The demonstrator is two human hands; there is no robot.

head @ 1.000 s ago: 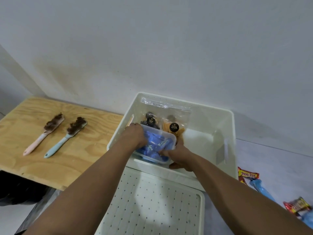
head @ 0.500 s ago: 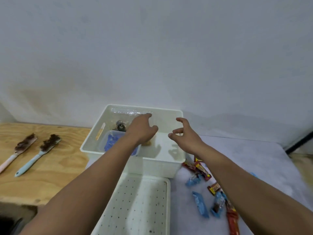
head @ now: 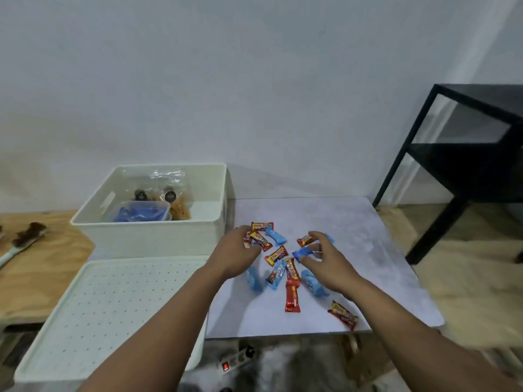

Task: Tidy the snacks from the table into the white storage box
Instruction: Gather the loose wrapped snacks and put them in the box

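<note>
Lying scattered on the grey table top (head: 353, 222) are small wrapped snacks (head: 283, 267), some in red and yellow wrappers and some in light blue ones, all shiny and crinkled. The right hand (head: 325, 264) is curling its fingers around a blue snack packet (head: 304, 252) and is pinching it just above the table. The left hand (head: 237, 256) is resting over the left edge of the pile with bent fingers, touching a red snack packet (head: 260, 239); I cannot tell if it is really gripping it. One red bar (head: 292, 297) is lying in front of the pile, and another red packet (head: 343, 314) is lying apart near the front edge. The white storage box (head: 152, 239) is standing just beside the snacks, to the left, and is holding a clear tub with blue pieces (head: 141, 215) and clear bags of food (head: 169, 193). Its white perforated lid (head: 107, 312) is lying flat in front of it. Farther left, a wooden board (head: 34, 264) is carrying a brush (head: 24, 241). A black metal shelf (head: 467, 154) is standing at the right by the white wall (head: 254, 80), and a power strip (head: 239, 357) is lying on the floor.
</note>
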